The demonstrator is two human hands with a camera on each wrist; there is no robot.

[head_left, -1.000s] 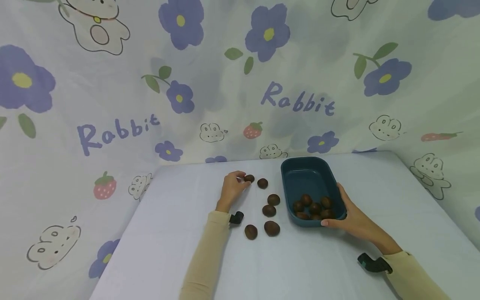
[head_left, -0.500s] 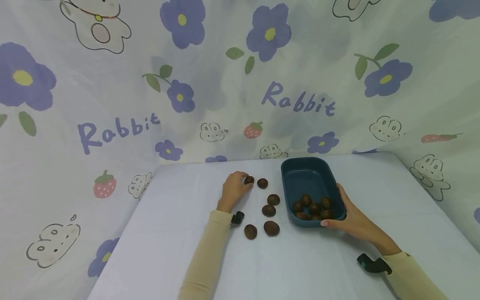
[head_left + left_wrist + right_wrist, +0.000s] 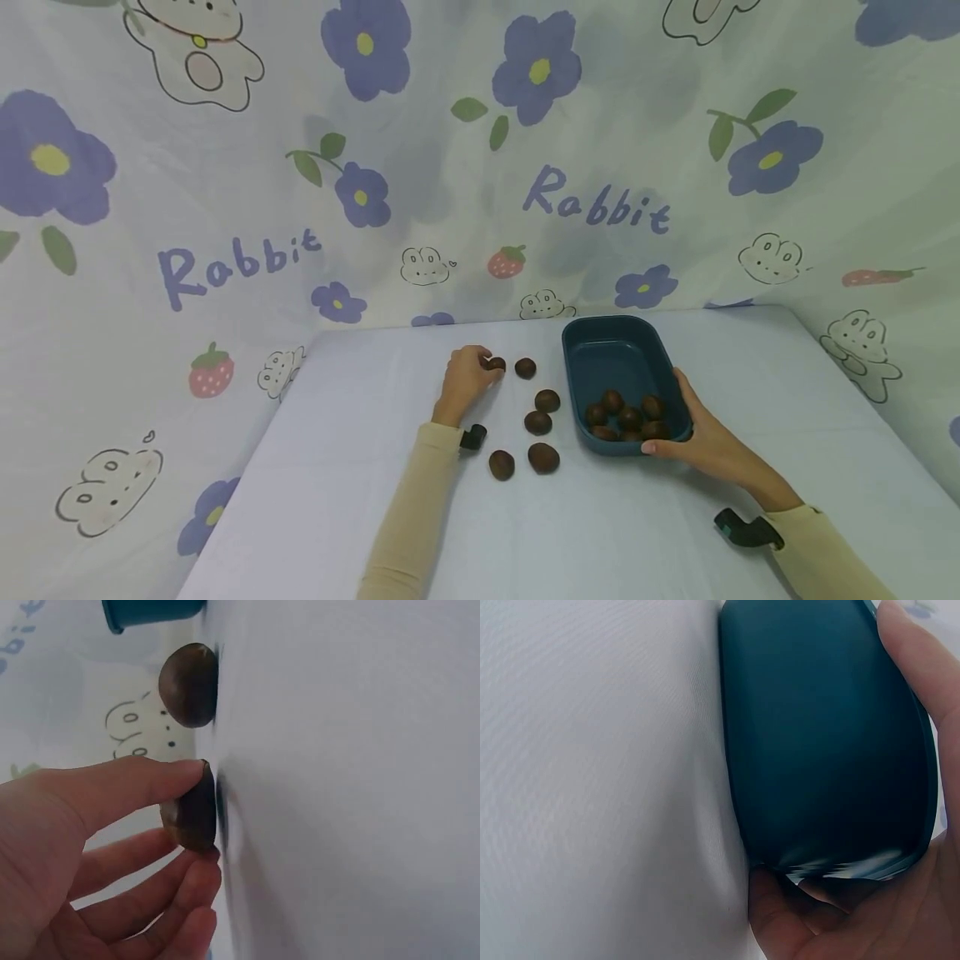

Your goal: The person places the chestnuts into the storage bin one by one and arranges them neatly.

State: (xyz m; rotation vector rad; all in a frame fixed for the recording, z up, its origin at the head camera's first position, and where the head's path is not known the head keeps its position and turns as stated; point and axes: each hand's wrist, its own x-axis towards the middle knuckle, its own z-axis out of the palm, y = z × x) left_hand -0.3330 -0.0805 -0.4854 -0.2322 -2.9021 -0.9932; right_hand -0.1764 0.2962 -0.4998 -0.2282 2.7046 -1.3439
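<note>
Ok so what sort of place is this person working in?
Probably an improvised recording corner: a white table in front of a rabbit-and-flower backdrop, and a small black device at each wrist. What lies beyond the backdrop isn't shown.

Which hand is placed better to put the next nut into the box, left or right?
Probably the left hand: it pinches a nut, and the loose nuts lie on its side of the box, while the right hand holds the box's near corner.

I see one tray (image 3: 615, 367), seven chestnuts (image 3: 631, 417) inside and six outside
</note>
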